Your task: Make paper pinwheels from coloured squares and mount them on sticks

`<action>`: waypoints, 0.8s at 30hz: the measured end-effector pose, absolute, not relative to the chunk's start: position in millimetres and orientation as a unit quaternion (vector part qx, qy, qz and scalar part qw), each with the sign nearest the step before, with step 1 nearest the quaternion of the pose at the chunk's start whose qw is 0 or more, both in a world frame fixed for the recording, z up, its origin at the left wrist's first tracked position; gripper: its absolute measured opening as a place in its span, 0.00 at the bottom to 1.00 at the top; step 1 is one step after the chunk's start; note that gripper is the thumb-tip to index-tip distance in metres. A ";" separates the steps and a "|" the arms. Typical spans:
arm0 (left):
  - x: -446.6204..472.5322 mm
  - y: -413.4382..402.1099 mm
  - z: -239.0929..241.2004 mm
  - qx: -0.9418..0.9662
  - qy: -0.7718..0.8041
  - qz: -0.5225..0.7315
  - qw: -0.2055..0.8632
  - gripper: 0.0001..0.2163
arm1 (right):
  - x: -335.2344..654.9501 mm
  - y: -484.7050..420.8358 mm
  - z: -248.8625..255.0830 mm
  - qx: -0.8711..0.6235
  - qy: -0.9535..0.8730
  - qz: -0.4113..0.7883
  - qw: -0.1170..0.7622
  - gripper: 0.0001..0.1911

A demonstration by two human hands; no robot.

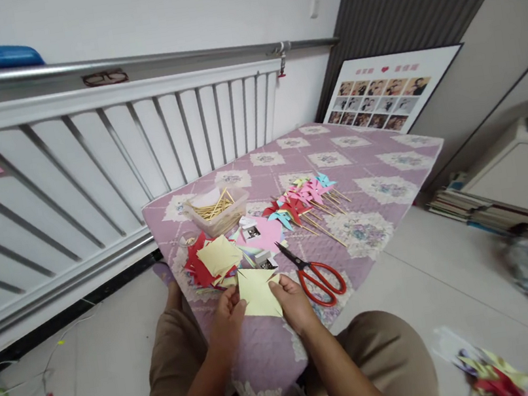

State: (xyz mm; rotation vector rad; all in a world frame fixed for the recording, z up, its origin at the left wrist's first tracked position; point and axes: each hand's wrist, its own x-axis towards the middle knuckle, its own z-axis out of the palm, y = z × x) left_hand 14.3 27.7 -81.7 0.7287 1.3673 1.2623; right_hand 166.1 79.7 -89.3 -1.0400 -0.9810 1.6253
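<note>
A pale yellow paper square (258, 291), slit in from its corners, is held above the cloth between both hands. My left hand (229, 312) pinches its left edge, and my right hand (294, 299) grips the right edge with thumb on top. Just right of that hand lie scissors (321, 282) with red handles, blades pointing away. Beyond the square are small open boxes of metal pins (266, 264) and a pink paper sheet (269, 231). To the left sits a pile of red paper pieces (199, 270) topped by cream squares (220, 255).
A clear plastic tub (236, 212) of wooden sticks stands near the radiator (160, 134). Several paper pinwheels on sticks (302, 202) lie mid-table on the purple cloth (364, 173). A photo board (390, 93) leans behind. Paper scraps (493, 375) are on the floor at right.
</note>
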 end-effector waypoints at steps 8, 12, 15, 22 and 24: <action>26.8 25.9 -79.3 0.245 0.551 0.523 0.602 0.16 | 166.8 77.8 -91.7 -0.424 -0.371 0.657 0.501 0.20; 24.5 24.9 -78.3 0.207 0.537 0.531 0.623 0.14 | 167.0 78.5 -92.0 -0.417 -0.368 0.660 0.506 0.18; 24.9 24.6 -76.7 0.220 0.543 0.520 0.621 0.12 | 167.0 78.9 -91.9 -0.415 -0.369 0.661 0.505 0.16; 24.9 32.1 -71.3 0.210 0.466 0.536 0.672 0.13 | 167.2 77.8 -89.8 -0.422 -0.385 0.661 0.487 0.15; 24.6 37.0 -68.5 0.222 0.455 0.524 0.685 0.15 | 167.5 76.8 -88.9 -0.425 -0.392 0.660 0.479 0.14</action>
